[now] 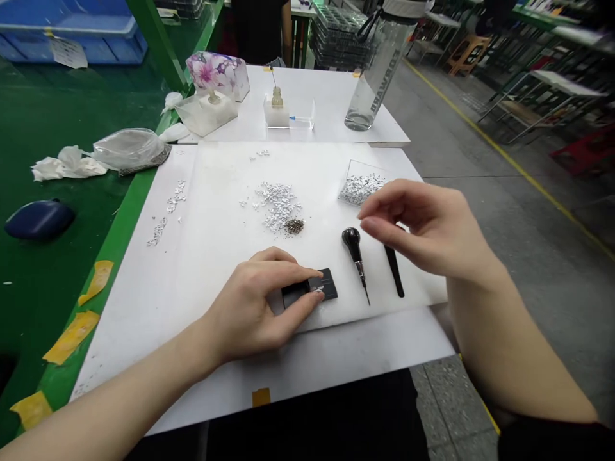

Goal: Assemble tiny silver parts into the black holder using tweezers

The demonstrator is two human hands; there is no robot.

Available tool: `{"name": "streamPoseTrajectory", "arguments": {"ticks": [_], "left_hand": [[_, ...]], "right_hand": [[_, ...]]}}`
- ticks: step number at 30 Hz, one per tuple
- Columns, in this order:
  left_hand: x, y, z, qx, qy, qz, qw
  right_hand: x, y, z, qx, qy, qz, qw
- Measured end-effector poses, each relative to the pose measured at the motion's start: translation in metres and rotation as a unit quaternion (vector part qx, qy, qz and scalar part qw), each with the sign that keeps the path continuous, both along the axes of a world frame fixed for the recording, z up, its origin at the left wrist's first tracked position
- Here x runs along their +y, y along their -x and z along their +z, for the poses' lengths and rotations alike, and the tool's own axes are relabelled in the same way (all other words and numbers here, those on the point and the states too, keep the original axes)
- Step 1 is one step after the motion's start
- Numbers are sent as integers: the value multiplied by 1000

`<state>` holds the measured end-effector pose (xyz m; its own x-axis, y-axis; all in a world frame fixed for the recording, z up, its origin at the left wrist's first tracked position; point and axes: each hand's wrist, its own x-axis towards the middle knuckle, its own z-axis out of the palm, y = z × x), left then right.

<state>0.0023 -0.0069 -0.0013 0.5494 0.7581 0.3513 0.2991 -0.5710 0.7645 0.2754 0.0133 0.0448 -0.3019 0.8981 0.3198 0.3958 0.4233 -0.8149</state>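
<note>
Navy-blue and rounded, an object (39, 219) lies far to the left of the black block (330, 285), the landmark here. Loose clusters of silvery parts (156, 232) are scattered well left of the block. Reaching the block from its left, the left hand (262, 304) has thumb and forefinger clamped across it, a small silvery piece (317, 289) between the fingertips. Beyond the block, slightly left, spreads a silvery pile (278, 200), with dark grains (294, 226) at its near edge. Just right of the block lies a black-handled screwdriver (353, 242); beyond that side, a clear box (361, 187) holds more silvery bits. Farther right of the block lie black tweezers (394, 274). Above them and partly covering them, the right hand (416, 224) hangs with thumb and forefinger tips nearly together; whether they pinch anything tiny, I cannot tell.
</note>
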Motion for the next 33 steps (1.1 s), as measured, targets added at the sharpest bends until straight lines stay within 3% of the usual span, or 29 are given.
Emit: {"name": "streamPoseTrajectory", "arguments": {"ticks": [3,8,11,15,18,25,33], "left_hand": [[-3,-3,4,5,5,10,1000],[-7,-3,8,16,79,30,996],[-8,-4,7,18,86,38,995],[-8,-5,5,16,82,39,996],[-8,-4,5,11,81,32,996],[-3,-3,9,-2,99,-21,995],[-1,-3,6,-21,79,-56,995]], "right_hand": [[4,-12,6,-54,-17,-37,998],[-2,-18,13,-97,-29,-77,992],[-11,-14,10,-108,-20,-67,992],[-23,-2,-5,-86,19,-21,996],[-27,11,-15,-57,29,64,996],[-9,33,-10,-66,2,236,969],[-3,34,-26,-21,-15,248,968]]}}
